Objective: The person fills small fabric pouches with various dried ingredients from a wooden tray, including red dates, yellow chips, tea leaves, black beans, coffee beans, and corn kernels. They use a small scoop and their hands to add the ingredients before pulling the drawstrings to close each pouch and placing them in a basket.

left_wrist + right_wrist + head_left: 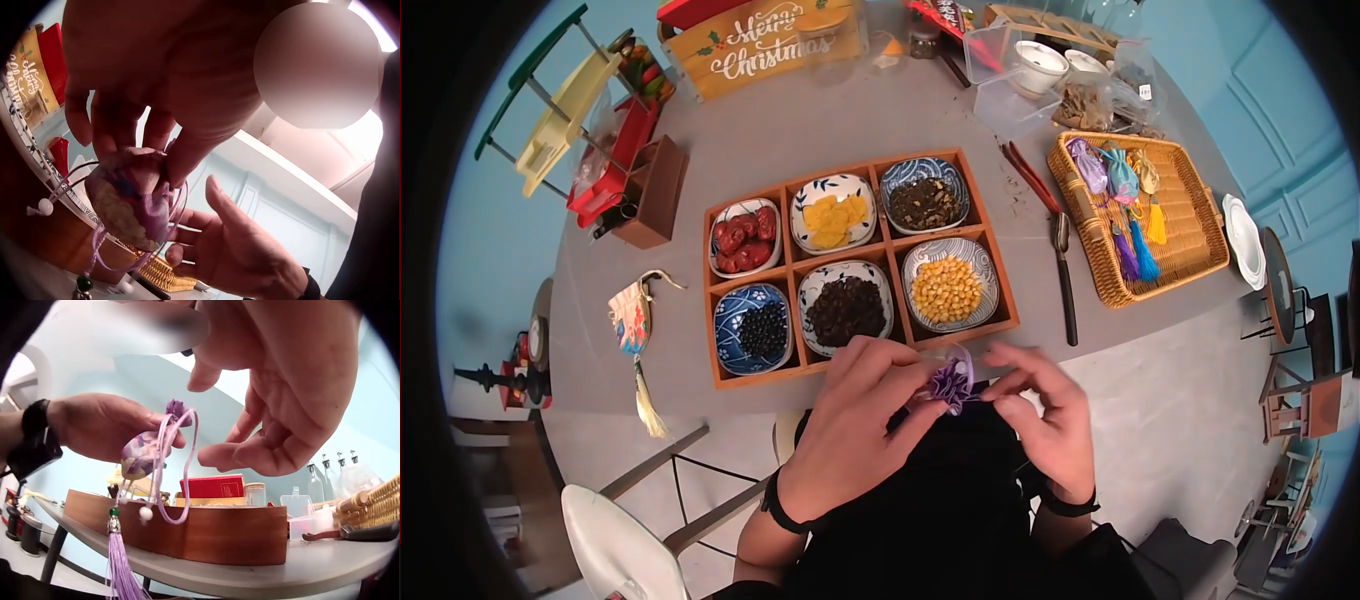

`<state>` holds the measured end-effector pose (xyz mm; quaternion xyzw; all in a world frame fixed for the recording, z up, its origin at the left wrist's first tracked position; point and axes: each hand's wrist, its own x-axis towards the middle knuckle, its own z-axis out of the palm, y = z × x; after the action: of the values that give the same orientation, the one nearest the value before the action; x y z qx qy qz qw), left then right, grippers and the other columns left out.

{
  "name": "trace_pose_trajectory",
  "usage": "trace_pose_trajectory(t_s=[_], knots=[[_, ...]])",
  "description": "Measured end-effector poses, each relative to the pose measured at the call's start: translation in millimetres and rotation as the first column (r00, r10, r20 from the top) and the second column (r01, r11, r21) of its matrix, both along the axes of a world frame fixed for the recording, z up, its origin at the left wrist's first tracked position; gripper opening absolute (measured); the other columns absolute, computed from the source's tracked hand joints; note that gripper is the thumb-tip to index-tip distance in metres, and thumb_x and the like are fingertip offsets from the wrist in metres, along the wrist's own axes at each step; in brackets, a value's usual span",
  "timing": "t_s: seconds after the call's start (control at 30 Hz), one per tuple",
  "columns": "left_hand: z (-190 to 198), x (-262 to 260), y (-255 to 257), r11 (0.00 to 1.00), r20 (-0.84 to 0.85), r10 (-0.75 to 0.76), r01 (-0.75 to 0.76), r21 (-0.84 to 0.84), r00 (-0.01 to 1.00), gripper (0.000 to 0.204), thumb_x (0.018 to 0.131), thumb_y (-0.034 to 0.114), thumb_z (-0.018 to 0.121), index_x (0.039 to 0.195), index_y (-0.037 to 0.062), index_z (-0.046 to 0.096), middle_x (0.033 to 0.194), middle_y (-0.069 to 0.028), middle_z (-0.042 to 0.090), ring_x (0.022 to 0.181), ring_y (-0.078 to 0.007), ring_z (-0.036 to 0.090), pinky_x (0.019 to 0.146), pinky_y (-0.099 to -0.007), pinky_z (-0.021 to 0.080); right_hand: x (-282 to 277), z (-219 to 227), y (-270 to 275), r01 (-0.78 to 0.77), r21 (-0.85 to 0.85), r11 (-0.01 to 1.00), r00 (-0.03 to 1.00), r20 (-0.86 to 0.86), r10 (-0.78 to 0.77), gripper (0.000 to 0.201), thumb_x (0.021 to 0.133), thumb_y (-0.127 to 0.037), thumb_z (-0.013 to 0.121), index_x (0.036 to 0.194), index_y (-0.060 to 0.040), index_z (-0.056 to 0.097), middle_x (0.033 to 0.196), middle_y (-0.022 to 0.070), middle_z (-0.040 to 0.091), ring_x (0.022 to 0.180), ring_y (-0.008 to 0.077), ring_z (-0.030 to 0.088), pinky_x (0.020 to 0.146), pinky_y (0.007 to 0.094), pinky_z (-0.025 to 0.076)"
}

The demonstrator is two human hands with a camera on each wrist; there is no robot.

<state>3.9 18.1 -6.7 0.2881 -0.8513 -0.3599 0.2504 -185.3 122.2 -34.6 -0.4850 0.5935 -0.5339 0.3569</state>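
My left hand (845, 425) pinches a purple drawstring sachet (952, 386) by its gathered neck, in front of the wooden tray. In the right wrist view the sachet (140, 456) shows a floral body, a looped lilac cord (187, 509), white beads and a long purple tassel (120, 565) hanging below. My right hand (1048, 425) is beside the sachet's right side, its fingers spread and loosely bent with nothing between them. Its fingertips are close to the cord loop. From the left wrist camera, the left fingers cover the top of the sachet (128, 203).
A divided wooden tray (890, 245) holds bowls of red dates, yellow pieces, dark leaves, black beans, dark dried fruit and corn kernels. To the right are tongs (1032, 178), a black-handled spoon (1064, 270) and a wicker basket (1190, 235) with sachets. Another sachet (632, 318) lies left.
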Motion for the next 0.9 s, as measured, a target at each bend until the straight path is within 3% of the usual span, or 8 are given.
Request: trace_pose_trajectory(t_s=[0.07,0.2,0.3,0.4,0.57,0.6,0.7,0.9], knots=[[-2,-4,2,0.999,0.037,-0.04,0.041,-0.029,0.999,0.028,0.079,0.012,0.073,0.105,0.0048,0.066,0.099,-0.007,0.056,0.093,-0.0267,0.053,0.082,-0.038,0.041,8,9,-8,0.055,-0.017,0.998,0.993,-0.1,-0.056,0.027,0.087,0.0,0.067,0.113,0.0008,0.062,0.093,0.0063,0.063,0.073,0.0085,0.059,0.064,0.0214,0.045],[-7,-1,3,0.995,0.041,0.011,-0.007,-0.099,0.999,0.028,0.078,0.012,0.072,0.105,0.0067,0.066,0.098,-0.0055,0.055,0.095,-0.0253,0.053,0.083,-0.0381,0.039,14,6,-10,0.112,0.121,0.986,0.963,0.231,-0.137,0.009,0.086,-0.004,0.069,0.085,0.0016,0.062,0.074,0.0022,0.057,0.063,0.0056,0.053,0.057,0.0211,0.04],[-9,5,1,0.994,0.076,0.003,0.006,-0.109,0.997,0.028,0.079,0.011,0.072,0.105,0.0076,0.066,0.099,-0.0056,0.055,0.095,-0.0252,0.052,0.084,-0.0378,0.039,5,5,-1,0.192,0.165,0.968,0.967,-0.201,-0.157,0.003,0.084,0.0,0.067,0.085,0.0018,0.065,0.077,0.004,0.06,0.061,0.0074,0.053,0.055,0.0221,0.04],[-11,4,2,0.998,0.068,-0.039,0.043,-0.049,0.997,0.031,0.072,0.005,0.071,0.103,0.0086,0.069,0.1,-0.0058,0.057,0.095,-0.0264,0.054,0.084,-0.0384,0.04,4,19,2,0.327,-0.031,0.944,0.918,-0.227,-0.325,0.007,0.082,0.002,0.067,0.089,0.0018,0.067,0.08,0.0053,0.062,0.063,0.0089,0.055,0.055,0.0223,0.041],[-15,-6,14,0.989,0.078,-0.101,0.108,-0.096,0.992,0.029,0.074,0.008,0.071,0.102,0.0112,0.069,0.102,-0.0043,0.057,0.096,-0.0247,0.054,0.085,-0.038,0.04,5,26,2,-0.064,0.111,0.992,0.973,-0.213,0.087,0.032,0.079,-0.009,0.077,0.106,0.002,0.064,0.091,0.0061,0.063,0.073,0.0123,0.058,0.063,0.0249,0.047],[-18,-7,16,0.988,0.078,-0.098,0.107,-0.11,0.992,0.028,0.074,0.009,0.072,0.102,0.0118,0.069,0.103,-0.0036,0.057,0.097,-0.0241,0.054,0.085,-0.0376,0.04,3,21,4,-0.064,0.115,0.991,0.972,-0.217,0.088,0.032,0.079,-0.009,0.077,0.106,0.002,0.064,0.091,0.0061,0.063,0.073,0.0123,0.058,0.063,0.0249,0.047],[-23,-5,23,0.99,0.054,-0.079,0.084,-0.109,0.995,0.028,0.074,0.008,0.071,0.102,0.0131,0.07,0.104,-0.0022,0.057,0.097,-0.0229,0.054,0.084,-0.0373,0.039,0,13,11,-0.129,0.247,0.96,0.985,0.143,0.095,0.028,0.082,-0.007,0.075,0.107,0.0013,0.064,0.091,0.0056,0.064,0.077,0.0098,0.059,0.071,0.0237,0.047],[-35,-9,30,0.955,0.096,-0.137,0.157,-0.251,0.986,0.027,0.073,0.008,0.071,0.1,0.0144,0.07,0.105,-0.0023,0.056,0.099,-0.0207,0.055,0.083,-0.0361,0.04,-9,10,22,-0.17,0.43,0.887,0.981,0.163,0.109,0.016,0.085,-0.004,0.071,0.098,0.0009,0.064,0.083,0.0041,0.064,0.073,0.009,0.059,0.067,0.023,0.048]])
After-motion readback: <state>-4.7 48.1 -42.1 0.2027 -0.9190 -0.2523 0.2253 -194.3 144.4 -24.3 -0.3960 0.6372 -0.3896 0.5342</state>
